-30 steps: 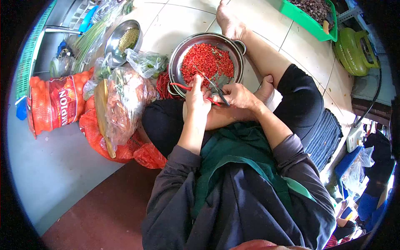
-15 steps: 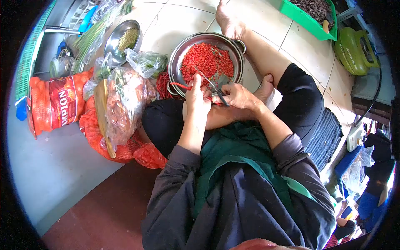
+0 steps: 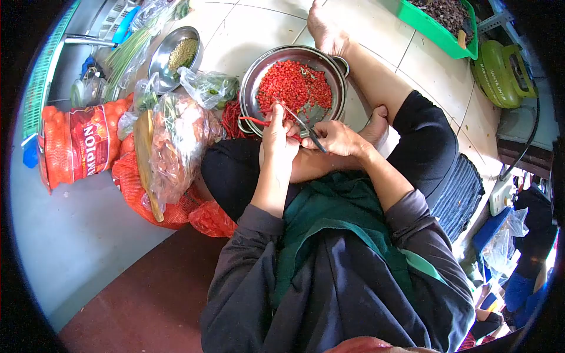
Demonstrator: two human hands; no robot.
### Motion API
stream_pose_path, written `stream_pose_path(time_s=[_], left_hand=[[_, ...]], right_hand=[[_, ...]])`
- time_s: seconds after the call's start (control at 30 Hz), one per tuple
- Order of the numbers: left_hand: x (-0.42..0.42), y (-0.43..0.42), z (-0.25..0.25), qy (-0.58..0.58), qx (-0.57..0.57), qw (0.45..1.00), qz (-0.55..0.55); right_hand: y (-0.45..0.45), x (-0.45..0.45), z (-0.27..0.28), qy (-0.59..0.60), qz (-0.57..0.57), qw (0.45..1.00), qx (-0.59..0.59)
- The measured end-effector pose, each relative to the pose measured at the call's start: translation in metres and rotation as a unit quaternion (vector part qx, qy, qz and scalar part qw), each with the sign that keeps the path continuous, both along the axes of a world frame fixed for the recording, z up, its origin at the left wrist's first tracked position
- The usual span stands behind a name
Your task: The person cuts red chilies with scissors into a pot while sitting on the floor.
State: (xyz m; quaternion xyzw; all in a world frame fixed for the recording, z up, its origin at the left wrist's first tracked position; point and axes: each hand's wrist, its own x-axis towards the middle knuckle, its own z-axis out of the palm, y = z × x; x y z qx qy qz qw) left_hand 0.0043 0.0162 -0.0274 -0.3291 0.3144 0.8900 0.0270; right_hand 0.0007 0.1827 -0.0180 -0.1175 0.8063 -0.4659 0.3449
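My left hand (image 3: 279,136) is closed around red chillies, one long red chilli (image 3: 254,120) sticking out to its left. My right hand (image 3: 338,139) grips a pair of scissors (image 3: 318,143) with dark handles. Their blades point up and left, close to the left fingertips and over the near rim of the pot. The steel pot (image 3: 246,79) stands on the floor just beyond both hands. Inside lies a heap of chopped red chilli (image 3: 292,82), with bare metal showing near the front. Whole red chillies (image 3: 231,120) lie in a bundle left of the pot.
Left of the pot are a steel bowl (image 3: 199,56) of pale green bits, a clear bag of meat-like pieces (image 3: 176,132), a wooden board (image 3: 143,159) and a red net sack (image 3: 88,141). A green tray (image 3: 432,34) and gas cylinder (image 3: 494,73) stand far right.
The scissor blades have shifted slightly down and right, and seem closer together. Both hands stay nearly in place, the left still holding chillies.
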Motion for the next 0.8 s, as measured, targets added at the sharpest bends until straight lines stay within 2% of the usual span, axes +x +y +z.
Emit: stream_pose_path(time_s=[0.3, 0.5, 0.67, 0.8], left_hand=[[0.0, 0.005, 0.004, -0.022, -0.006, 1.0, -0.001], [-0.002, 0.0, 0.007, -0.014, -0.062, 0.998, 0.012], [-0.002, 0.0, 0.01, -0.025, -0.124, 0.992, -0.008], [-0.001, -0.001, 0.009, -0.02, -0.122, 0.992, -0.02]], right_hand=[[0.0, -0.002, 0.006, 0.0, -0.034, 0.999, -0.008], [0.002, 0.001, -0.011, 0.057, -0.064, 0.996, -0.03], [0.0, -0.002, -0.009, 0.008, -0.06, 0.997, -0.036], [0.002, -0.005, 0.0, -0.005, -0.056, 0.998, -0.032]])
